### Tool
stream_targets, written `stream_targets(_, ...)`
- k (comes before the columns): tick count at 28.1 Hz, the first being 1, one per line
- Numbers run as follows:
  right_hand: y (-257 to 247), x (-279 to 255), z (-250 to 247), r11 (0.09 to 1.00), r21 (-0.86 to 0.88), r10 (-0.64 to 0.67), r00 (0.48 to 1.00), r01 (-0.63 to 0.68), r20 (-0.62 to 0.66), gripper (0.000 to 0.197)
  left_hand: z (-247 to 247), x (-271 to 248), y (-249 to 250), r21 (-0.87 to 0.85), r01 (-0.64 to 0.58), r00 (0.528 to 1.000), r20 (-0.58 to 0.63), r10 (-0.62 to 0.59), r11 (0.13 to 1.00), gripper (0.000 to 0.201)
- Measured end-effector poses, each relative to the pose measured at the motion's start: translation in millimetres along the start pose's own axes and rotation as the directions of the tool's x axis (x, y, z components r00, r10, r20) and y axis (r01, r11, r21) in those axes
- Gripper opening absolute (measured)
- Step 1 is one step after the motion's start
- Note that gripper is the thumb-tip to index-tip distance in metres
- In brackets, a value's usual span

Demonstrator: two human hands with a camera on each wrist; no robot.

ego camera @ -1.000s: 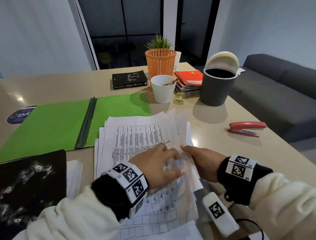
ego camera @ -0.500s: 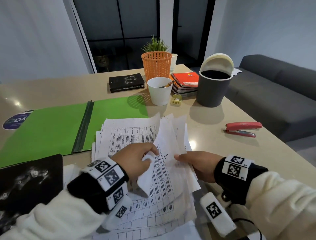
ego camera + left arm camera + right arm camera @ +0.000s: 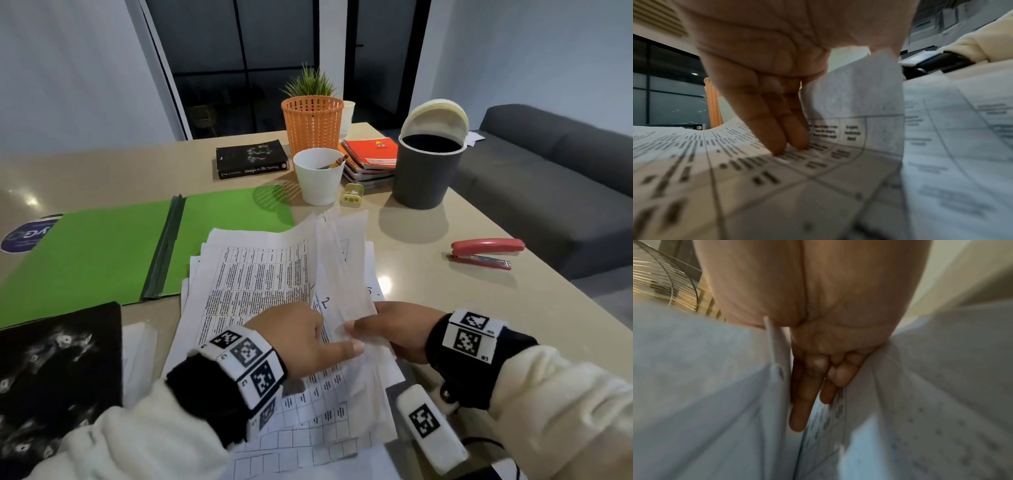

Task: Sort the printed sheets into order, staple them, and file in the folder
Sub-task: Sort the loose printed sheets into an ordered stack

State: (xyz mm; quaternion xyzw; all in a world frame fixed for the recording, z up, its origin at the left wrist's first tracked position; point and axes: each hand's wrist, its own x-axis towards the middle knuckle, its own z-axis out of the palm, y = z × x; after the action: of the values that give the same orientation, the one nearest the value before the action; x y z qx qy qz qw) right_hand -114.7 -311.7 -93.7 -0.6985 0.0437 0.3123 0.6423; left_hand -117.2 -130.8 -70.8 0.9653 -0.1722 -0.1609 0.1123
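A loose stack of printed sheets (image 3: 253,277) lies on the table in front of me. My right hand (image 3: 400,332) pinches the near edge of a few lifted sheets (image 3: 342,267), which stand up from the stack; its fingers (image 3: 807,394) lie between the pages. My left hand (image 3: 308,339) rests with straight fingers (image 3: 781,129) on the printed page below, thumb against the lifted sheets. A handwritten 2 (image 3: 325,303) shows on an uncovered page. The green folder (image 3: 96,253) lies open to the left. A red stapler (image 3: 486,253) sits to the right, untouched.
Behind the sheets stand a white cup (image 3: 318,178) of pencils, a yellow sharpener (image 3: 352,193), a grey bin (image 3: 428,171), an orange basket (image 3: 312,123), spiral notebooks (image 3: 371,157) and a black book (image 3: 251,159). A black pad (image 3: 58,370) lies near left. The table edge and a sofa (image 3: 548,178) are right.
The right-hand sheets have been raised off the stack. The left hand let go of the corner it pinched half a second ago and now lies flat on the page beneath.
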Motion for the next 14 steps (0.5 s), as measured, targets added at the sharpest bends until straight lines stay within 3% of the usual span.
stream_targets(6,-1.5,0.9,4.7,1.0,0.022,0.015,0.999,-0.016,0.04,0.046,-0.6,-2.2,-0.8,-0.074,-0.006,1.0,-0.019,0.005,0.997,0.058)
stream_targets(12,0.1,0.8,5.4,1.0,-0.002,0.003,0.999,-0.003,0.05,0.025,-4.0,-5.8,1.8,-0.077,0.012,1.0,0.001,-0.011,0.997,0.061)
stream_targets(14,-0.2,0.1,5.8,0.999,-0.048,0.001,0.999,0.001,0.033,0.032,-6.8,-8.8,4.5,-0.087,0.021,1.0,0.012,-0.021,0.996,0.06)
